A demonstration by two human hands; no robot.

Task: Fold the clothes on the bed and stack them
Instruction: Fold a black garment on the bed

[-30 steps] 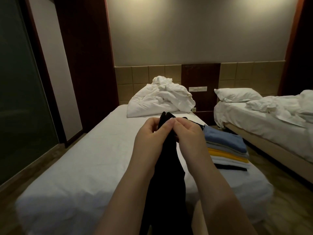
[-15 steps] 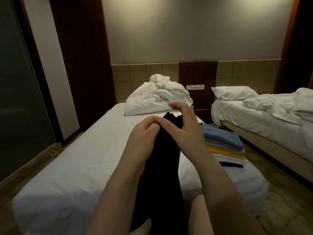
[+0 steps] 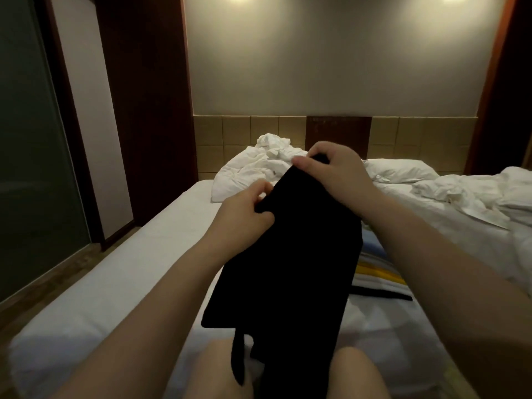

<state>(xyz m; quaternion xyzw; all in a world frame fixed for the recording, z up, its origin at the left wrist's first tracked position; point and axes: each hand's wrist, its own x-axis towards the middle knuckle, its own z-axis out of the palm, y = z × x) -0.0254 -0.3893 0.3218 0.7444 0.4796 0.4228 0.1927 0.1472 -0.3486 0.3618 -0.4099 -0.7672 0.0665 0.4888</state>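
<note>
A black garment [image 3: 290, 263] hangs in front of me over the white bed [image 3: 121, 272]. My left hand [image 3: 244, 214] pinches its top edge at the lower left corner. My right hand [image 3: 334, 168] pinches the same edge higher and further right, so the cloth is stretched flat between them on a slant. A thin black strap dangles from its bottom towards my knees. The stack of folded clothes [image 3: 374, 275], with blue, white, yellow and black layers, lies on the bed to the right, partly hidden behind the garment and my right forearm.
A crumpled white duvet [image 3: 259, 171] lies at the head of the bed. A second bed with a pillow [image 3: 400, 171] and rumpled sheets [image 3: 472, 197] stands to the right. A dark wooden panel and a glass partition [image 3: 31, 156] line the left side.
My hands, close together on the bunched black cloth before, have moved apart. The right hand has risen up and right, and the garment has spread out flat between them.
</note>
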